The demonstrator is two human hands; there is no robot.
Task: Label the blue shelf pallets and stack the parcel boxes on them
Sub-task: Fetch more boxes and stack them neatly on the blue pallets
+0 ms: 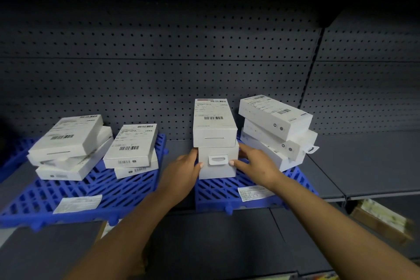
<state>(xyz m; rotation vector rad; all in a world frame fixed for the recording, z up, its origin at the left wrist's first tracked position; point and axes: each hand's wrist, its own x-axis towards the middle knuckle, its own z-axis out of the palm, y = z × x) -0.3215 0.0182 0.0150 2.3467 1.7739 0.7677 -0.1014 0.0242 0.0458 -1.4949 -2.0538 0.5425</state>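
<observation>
Two blue pallets lie on the dark shelf. The left pallet (45, 198) carries a paper label (78, 203) near its front, a three-box stack (68, 143) and a two-box stack (131, 148). The right pallet (218, 193) has its own label (255, 193), a tilted stack of white boxes (276, 120) and a middle stack of two. In that middle stack the lower box (218, 163) is gripped by both hands: my left hand (184, 170) on its left side, my right hand (254, 163) on its right. The upper box (214, 120) rests on top.
A grey pegboard wall (159, 63) backs the shelf. Bare shelf surface (363, 161) extends right of the pallets. A cardboard carton (381, 220) with contents sits lower right, below the shelf edge. A narrow gap of bare shelf separates the two pallets.
</observation>
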